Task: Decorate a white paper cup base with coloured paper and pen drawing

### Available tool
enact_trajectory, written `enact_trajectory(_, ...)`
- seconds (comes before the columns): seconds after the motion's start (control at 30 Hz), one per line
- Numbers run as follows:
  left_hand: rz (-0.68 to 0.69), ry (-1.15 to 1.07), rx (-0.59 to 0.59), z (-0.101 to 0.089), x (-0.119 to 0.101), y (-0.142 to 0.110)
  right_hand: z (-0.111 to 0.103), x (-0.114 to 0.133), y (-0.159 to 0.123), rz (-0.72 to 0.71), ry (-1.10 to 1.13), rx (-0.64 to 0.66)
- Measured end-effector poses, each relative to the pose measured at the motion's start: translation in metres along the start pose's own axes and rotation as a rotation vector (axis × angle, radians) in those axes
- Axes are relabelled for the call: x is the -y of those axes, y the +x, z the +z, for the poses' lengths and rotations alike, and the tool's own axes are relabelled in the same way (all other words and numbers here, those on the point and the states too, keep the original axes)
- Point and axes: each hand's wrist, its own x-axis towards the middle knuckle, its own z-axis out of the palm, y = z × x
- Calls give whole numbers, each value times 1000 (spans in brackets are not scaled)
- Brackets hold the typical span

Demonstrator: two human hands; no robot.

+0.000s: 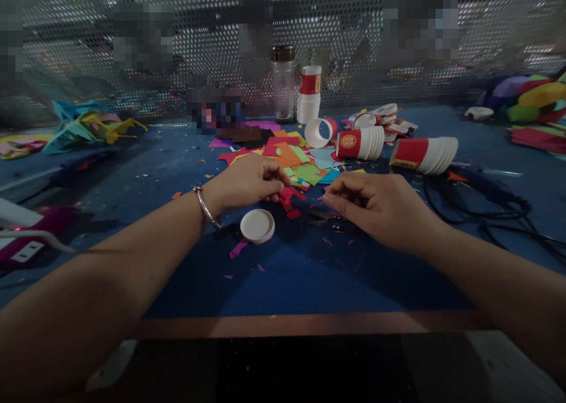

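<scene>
My left hand (252,179), with a silver bangle at the wrist, has thumb and fingers closed at the edge of a red paper cutout (289,199). My right hand (380,205) hovers to the right with its fingertips pinched together; a small purple bit shows by them, too small to name. Between the hands and a little nearer lie small scissors (319,217), partly in shadow. A shallow white round cup base (257,226) sits below my left hand, with a purple paper strip (239,248) sticking out from under it.
Coloured paper sheets (287,155) are heaped beyond my hands. Red-and-white paper cups (360,144) lie behind, near a cup stack (309,93) and a glass bottle (283,85). Black cables (481,208) lie at right, a purple power strip (39,232) at left. A perforated screen (212,49) stands behind.
</scene>
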Motion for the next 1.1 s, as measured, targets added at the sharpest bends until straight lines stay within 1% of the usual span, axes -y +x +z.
enact_trajectory(0.1,-30,-50,-5,0,-2,0,0,0,0,9,-8,4)
enact_trajectory(0.17,-16,-74,-15,0,-1,0,0,0,0,11,-8,10)
enact_trajectory(0.23,39,-61,-35,0,0,0,0,-1,0,7,-8,15)
enact_trajectory(0.33,148,21,-79,0,3,-1,0,-1,0,5,-20,17)
enact_trajectory(0.4,195,65,-97,1,3,-2,1,-1,1,4,-24,14)
enact_trajectory(0.47,221,100,-120,1,2,-2,1,-1,1,0,-24,12)
enact_trajectory(0.57,227,116,-187,2,-1,-3,1,-1,2,-2,-24,8)
enact_trajectory(0.67,238,50,-212,4,-3,-5,1,-1,2,6,-23,14)
enact_trajectory(0.87,318,-201,-156,17,-13,-15,1,-2,2,4,-9,4)
enact_trajectory(0.97,349,-217,-145,22,-19,-21,1,-2,2,-14,3,-17)
enact_trajectory(1.1,421,-194,-183,26,-22,-26,2,-1,2,-12,36,-32)
